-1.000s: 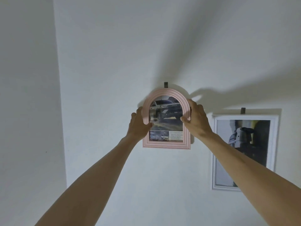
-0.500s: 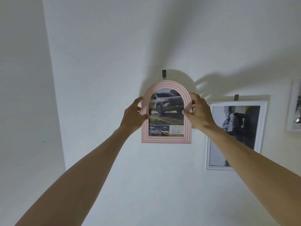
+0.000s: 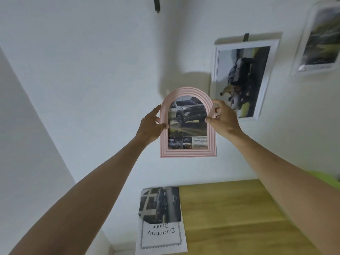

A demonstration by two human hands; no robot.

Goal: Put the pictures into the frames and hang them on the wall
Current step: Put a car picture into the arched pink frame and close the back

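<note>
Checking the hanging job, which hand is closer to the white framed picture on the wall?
Right. The right hand grips the pink frame's edge beside the white framed picture; the left hand grips the far edge.

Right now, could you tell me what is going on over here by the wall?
A person is holding a pink arched frame with a car picture in it, left hand on its left edge and right hand on its right. The frame is well below the bare hook, not hung. Two white frames are on the wall to the right. Loose sheets lie on the wooden table.
</note>
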